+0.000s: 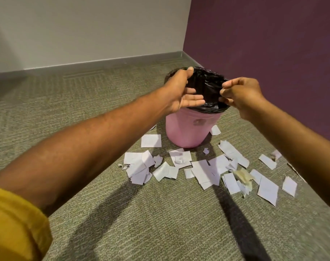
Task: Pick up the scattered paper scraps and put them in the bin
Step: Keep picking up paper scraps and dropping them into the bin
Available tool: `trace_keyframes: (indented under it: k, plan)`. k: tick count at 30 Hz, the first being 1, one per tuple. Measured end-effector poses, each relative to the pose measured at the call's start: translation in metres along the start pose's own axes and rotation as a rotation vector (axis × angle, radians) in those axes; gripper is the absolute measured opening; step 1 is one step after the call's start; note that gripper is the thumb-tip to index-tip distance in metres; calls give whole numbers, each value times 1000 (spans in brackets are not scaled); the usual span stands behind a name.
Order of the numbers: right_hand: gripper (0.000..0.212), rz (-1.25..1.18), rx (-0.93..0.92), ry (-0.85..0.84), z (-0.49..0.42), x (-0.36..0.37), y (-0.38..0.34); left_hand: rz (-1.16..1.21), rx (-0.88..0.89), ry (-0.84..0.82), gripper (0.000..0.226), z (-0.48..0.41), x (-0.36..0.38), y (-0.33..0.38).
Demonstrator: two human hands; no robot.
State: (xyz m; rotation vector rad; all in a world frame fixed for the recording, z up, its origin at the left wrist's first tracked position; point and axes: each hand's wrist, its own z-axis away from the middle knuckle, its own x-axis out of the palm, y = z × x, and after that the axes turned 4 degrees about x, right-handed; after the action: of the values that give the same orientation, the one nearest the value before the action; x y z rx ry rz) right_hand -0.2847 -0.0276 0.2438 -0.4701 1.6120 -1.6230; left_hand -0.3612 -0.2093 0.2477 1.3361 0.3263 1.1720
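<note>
— Pink bin, black liner, both of your hands over the mouth. What have they got?

— My left hand has nothing: the fingers are straight and flat across the opening, with the thumb up by the far rim. My right hand is at the right-hand edge with its fingers curled in tight. It may be pinching the liner's fold or a small bit of paper. From up here I cannot tell which.

— And the paper scraps?

— The paper scraps lie on the carpet in a loose band in front of the bin, between it and me, some overlapping in little heaps. One scrap is just beside the bin's base on the right, and another peeks out at its left side. A crumpled yellowish wad sits among the flat ones to the right. By my reckoning almost the whole job is ahead.

— So what goes wrong?

— First, the liner. It looks loosely draped over the rim, and if I tug it or push down with a handful it could slip inside, and scraps would drop between bag and plastic. Second, the bin looks light, so a knock from my forearm as I reach down past it could tip it. Third, flat paper on carpet pile is hard to get a nail under. I'd expect to grab the heaps and leave single sheets behind, or shed some on the way up. The ones tucked against the base are the easiest to miss.
</note>
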Motion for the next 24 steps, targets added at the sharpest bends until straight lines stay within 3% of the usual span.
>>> trace_keyframes:
  k: [3, 9, 13, 18, 21, 24]
  plan:
    - [23, 159, -65, -31, 0, -15, -5, -94, 8, -3, 42, 4, 0, -9]
    - [12, 547, -188, -194, 10, -73, -18, -373, -47, -143, 35, 14, 8, -27]
    - [12, 712, -190, -216, 20, -115, -6, -611, -74, -235, 29, 8, 9, -52]
    - [13, 624, -71, -178, 4, -147, 57, -1027, -153, -320, 20, 1, -15, -103]
    - [11, 556, -4, -190, -2, -154, 101, -1195, -147, -286, 5, -13, -39, -135]
    - [10, 529, 76, -220, -2, -159, 137, -1395, -35, -155, 8, -30, -61, -163]
